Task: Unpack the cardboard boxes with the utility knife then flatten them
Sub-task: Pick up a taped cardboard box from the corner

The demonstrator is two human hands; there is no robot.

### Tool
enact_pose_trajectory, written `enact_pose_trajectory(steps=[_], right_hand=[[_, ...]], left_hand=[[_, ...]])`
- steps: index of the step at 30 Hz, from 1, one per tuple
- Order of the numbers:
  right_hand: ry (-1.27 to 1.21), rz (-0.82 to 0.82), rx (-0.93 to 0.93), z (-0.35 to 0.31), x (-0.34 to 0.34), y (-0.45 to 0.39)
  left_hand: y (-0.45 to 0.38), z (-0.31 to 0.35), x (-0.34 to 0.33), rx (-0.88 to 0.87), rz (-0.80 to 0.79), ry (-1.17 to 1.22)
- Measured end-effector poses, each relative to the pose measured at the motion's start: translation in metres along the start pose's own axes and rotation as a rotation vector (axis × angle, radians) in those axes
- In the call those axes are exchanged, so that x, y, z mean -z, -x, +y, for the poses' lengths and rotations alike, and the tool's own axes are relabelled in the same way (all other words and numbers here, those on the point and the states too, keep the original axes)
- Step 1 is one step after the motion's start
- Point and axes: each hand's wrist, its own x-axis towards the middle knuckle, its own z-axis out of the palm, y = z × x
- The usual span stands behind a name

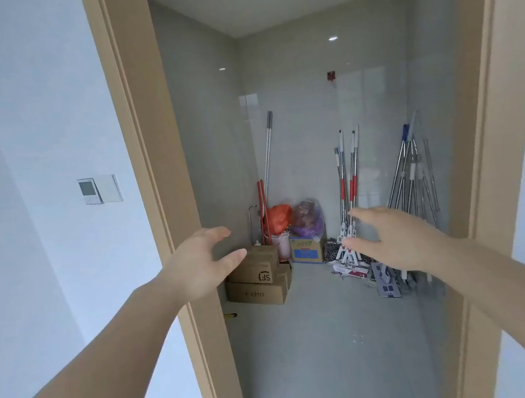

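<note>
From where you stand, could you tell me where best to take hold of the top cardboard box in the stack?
Probably by its two short ends, coming from the open floor in front. The top cardboard box sits level on the lower box against the left wall, so that side is blocked. Both the left hand and right hand are empty.

A tiled storage closet: leaning mops (352, 198) (many), stacked cardboard boxes (256, 279), bagged clutter (307, 217).

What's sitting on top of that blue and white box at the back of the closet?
A bulging purple plastic bag rests on the blue and white box, hiding its top. The bag's contents cannot be made out, nor what is inside the box.
</note>
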Motion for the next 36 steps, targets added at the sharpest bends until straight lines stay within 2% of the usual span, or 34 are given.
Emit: enact_pose_trajectory(steps=[6, 12, 20, 29, 36], right_hand=[[0.039, -0.039, -0.047, 0.024, -0.023, -0.007], [0.009, -0.05, -0.015, 0.049, -0.066, -0.05], [-0.196, -0.112, 0.068, 0.08, -0.134, -0.157], [-0.259, -0.206, 0.054, 0.122, -0.203, -0.24], [-0.248, -0.262, -0.063, 0.158, -0.263, -0.311]], left_hand=[[-0.022, -0.004, -0.032, -0.024, -0.042, 0.035], [-0.066, -0.015, -0.089, -0.026, -0.081, 0.053], [-0.142, -0.043, -0.172, 0.118, -0.119, 0.114], [-0.195, -0.099, -0.246, 0.301, -0.171, 0.196], [-0.29, -0.167, -0.3, 0.272, -0.201, 0.243]])
